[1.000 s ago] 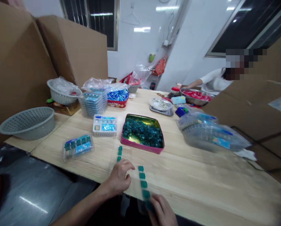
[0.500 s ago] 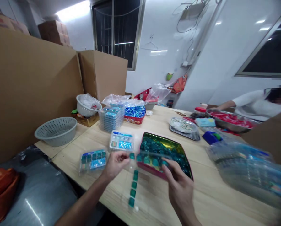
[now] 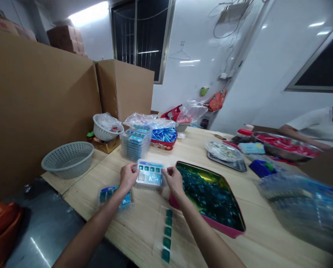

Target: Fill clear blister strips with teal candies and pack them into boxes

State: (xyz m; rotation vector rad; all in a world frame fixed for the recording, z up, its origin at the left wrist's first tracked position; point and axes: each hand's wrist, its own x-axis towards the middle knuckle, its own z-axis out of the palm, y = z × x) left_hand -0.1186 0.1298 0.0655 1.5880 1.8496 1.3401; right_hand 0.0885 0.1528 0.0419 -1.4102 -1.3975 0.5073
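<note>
A clear plastic tray lies between my hands, showing a blue stick, a row of green cubes and a light blue packet. My left hand pinches its left edge. At the opposite edge, the fingers of my right hand are closed too. Beside my right forearm, a pink-sided box holds a mass of dark green cubes. Nearer me, a line of green cubes rests on a clear plastic sheet. Another filled tray sits partly behind my left forearm.
Stacked filled trays and a red container of blue sticks stand behind. A grey basket is left. Rightward are a plate on a metal tray, bagged trays and a person by a metal basin.
My hands moved away from me to the tray. The clear strip of green cubes they held over the box is now in the tray's upper row.
</note>
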